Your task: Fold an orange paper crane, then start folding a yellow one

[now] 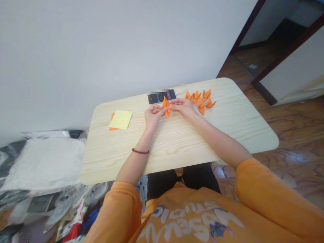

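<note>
L hand [152, 117] & R hand [186, 108] both on folded orange paper [165, 104], one at each side; fingers of each pinched narrow on it. Paper: diamond-shaped, pts. up & down, approx. centre of worktop [162, 148], just in front of phone [155, 98]. Phone lies nr. wall edge, screen lit; white cable [186, 88] nr. its R end. Finished-looking orange paper figures [201, 105] grouped to R, beyond R hand. Yellow sheet [123, 118] on orange sheet [112, 128], well to L. Dk. red bracelet [140, 152] on L wrist.
</note>
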A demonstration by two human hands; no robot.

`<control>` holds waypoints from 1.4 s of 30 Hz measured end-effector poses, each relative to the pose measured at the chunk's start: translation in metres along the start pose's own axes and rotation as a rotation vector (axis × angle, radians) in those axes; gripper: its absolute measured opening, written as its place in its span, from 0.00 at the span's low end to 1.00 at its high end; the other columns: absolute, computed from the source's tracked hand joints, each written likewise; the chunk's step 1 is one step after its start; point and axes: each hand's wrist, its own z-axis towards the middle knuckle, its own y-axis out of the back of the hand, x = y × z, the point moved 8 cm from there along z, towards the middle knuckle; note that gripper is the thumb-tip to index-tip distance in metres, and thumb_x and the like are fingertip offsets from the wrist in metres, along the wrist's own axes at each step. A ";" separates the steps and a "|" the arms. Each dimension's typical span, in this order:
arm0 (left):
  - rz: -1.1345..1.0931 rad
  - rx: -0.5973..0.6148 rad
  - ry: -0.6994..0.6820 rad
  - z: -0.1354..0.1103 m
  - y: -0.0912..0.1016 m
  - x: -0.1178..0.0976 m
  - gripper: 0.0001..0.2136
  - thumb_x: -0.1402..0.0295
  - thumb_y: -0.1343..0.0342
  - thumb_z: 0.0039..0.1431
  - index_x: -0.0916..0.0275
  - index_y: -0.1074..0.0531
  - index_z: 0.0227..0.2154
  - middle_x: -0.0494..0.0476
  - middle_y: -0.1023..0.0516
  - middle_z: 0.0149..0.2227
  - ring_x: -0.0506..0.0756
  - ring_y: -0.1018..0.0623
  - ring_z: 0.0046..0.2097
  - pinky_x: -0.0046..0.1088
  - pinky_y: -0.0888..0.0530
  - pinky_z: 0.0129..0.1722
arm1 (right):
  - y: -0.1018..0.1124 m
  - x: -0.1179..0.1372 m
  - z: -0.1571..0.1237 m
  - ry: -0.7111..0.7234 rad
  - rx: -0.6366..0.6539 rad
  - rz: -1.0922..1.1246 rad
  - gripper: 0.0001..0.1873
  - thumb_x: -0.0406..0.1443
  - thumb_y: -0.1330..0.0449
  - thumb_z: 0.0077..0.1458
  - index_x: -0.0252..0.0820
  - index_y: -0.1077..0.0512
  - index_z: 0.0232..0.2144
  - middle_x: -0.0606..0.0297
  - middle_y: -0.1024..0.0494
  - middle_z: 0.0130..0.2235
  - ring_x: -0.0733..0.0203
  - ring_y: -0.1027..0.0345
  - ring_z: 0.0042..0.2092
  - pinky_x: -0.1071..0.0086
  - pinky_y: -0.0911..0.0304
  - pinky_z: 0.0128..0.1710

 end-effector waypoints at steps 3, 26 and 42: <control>0.025 -0.010 0.002 0.001 0.001 0.001 0.18 0.64 0.28 0.33 0.63 0.31 0.22 0.48 0.24 0.21 0.47 0.24 0.24 0.23 0.26 0.30 | -0.001 0.001 0.000 0.006 0.002 -0.020 0.21 0.37 0.24 0.24 0.38 0.25 0.25 0.68 0.24 0.22 0.69 0.33 0.25 0.71 0.35 0.29; 0.130 0.134 -0.008 0.000 -0.010 0.000 0.14 0.70 0.32 0.35 0.63 0.34 0.21 0.46 0.27 0.21 0.46 0.26 0.25 0.23 0.27 0.30 | -0.005 0.006 0.002 0.038 0.046 -0.075 0.16 0.40 0.27 0.31 0.37 0.24 0.22 0.68 0.30 0.20 0.72 0.44 0.23 0.73 0.51 0.22; 0.159 0.107 -0.024 -0.001 -0.009 -0.002 0.10 0.71 0.33 0.36 0.64 0.28 0.23 0.50 0.22 0.25 0.49 0.22 0.27 0.24 0.26 0.32 | -0.005 0.007 -0.001 0.039 0.029 -0.074 0.17 0.41 0.27 0.29 0.36 0.23 0.23 0.67 0.27 0.20 0.71 0.41 0.23 0.73 0.45 0.24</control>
